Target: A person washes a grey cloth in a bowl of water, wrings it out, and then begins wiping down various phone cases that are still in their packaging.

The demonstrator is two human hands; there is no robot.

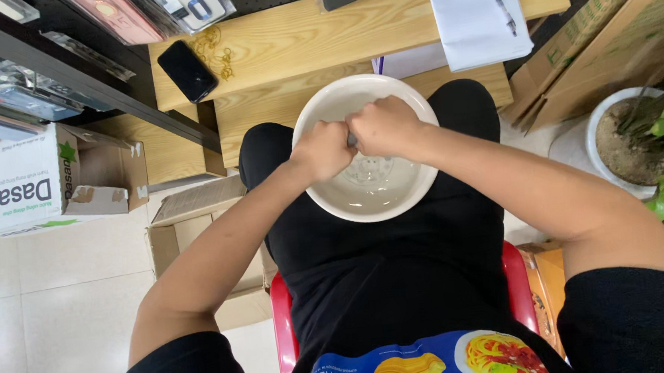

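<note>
A white round bowl (385, 198) rests on my lap, on black trousers. A clear ribbed thing lies in its bottom (369, 171). Both hands are clenched together over the bowl's far half. My left hand (322, 149) and my right hand (384, 126) grip a small grey object (352, 138) between them; most of it is hidden by the fingers, so I cannot tell what it is.
A wooden table (295, 38) ahead holds a black phone (187, 70), rubber bands (211, 45), and a paper sheet with a pen (476, 6). Cardboard boxes (27, 181) stand left, a potted plant (648, 135) right. I sit on a red chair (281, 311).
</note>
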